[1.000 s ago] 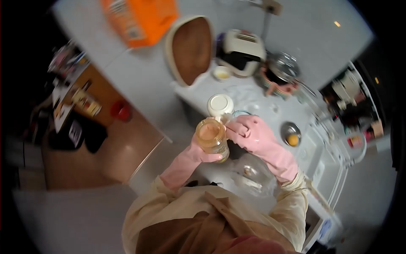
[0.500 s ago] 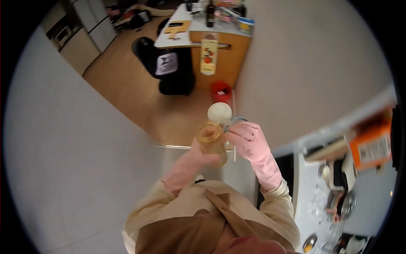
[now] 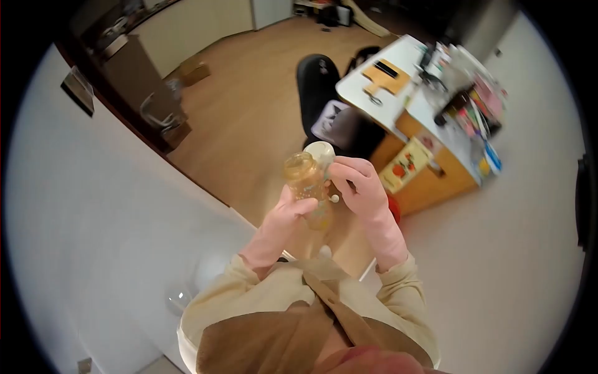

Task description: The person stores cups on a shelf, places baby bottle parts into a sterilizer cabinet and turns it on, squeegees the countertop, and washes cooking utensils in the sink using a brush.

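My left hand [image 3: 285, 218], in a pink rubber glove, is wrapped round a see-through amber bottle [image 3: 304, 187] with small printed marks. The bottle's open mouth faces up, slightly tilted. My right hand [image 3: 361, 190], gloved the same way, is closed on the edge of a white round lid [image 3: 320, 150], held just behind and right of the bottle's mouth. A small white ball-shaped piece [image 3: 334, 199] shows below the right fingers, beside the bottle. What joins it to the lid is hidden. The right fingertips are partly hidden too.
Ahead stands a black chair [image 3: 316, 81] with a printed cushion. To its right is a white-topped desk [image 3: 355, 87] carrying a wooden board [image 3: 387, 78] and piled items. A red bin [image 3: 393, 209] is half hidden behind my right arm. A pale wall [image 3: 112, 206] runs along the left.
My view has swung left; the kitchen counter on the right is out of sight, and the desk and chair appear further right. Both hands keep their holds, with the lid still near the bottle's mouth.
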Demonstrator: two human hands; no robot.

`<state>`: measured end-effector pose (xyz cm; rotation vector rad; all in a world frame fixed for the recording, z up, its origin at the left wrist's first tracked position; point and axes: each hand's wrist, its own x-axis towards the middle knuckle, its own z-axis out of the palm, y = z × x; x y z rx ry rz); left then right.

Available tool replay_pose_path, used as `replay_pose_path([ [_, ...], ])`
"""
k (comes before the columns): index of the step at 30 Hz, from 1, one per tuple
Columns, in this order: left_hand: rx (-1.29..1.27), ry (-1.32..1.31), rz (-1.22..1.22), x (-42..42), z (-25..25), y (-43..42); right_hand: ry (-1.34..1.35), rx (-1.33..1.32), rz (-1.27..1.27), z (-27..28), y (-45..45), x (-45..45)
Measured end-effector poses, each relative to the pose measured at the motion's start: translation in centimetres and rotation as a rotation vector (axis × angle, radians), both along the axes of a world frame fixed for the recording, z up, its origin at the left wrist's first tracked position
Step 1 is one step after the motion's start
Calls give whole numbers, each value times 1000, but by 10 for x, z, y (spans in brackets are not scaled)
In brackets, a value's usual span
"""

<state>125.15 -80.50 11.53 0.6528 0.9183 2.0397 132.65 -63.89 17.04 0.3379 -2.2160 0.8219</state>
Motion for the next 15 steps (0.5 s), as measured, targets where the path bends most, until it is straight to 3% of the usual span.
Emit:
replay_pose_path([
  [4, 11, 101, 211, -94, 11, 47, 123, -139, 78, -4, 58, -119],
  [10, -58, 43, 523, -260, 1, 83, 49, -107, 206, -40, 113, -334],
  [13, -141, -50, 547, -345, 8, 89, 50, -147, 250, -42, 119, -437],
  [15, -107, 131, 518, -436, -13, 92, -7, -227, 219, -38, 126, -508],
])
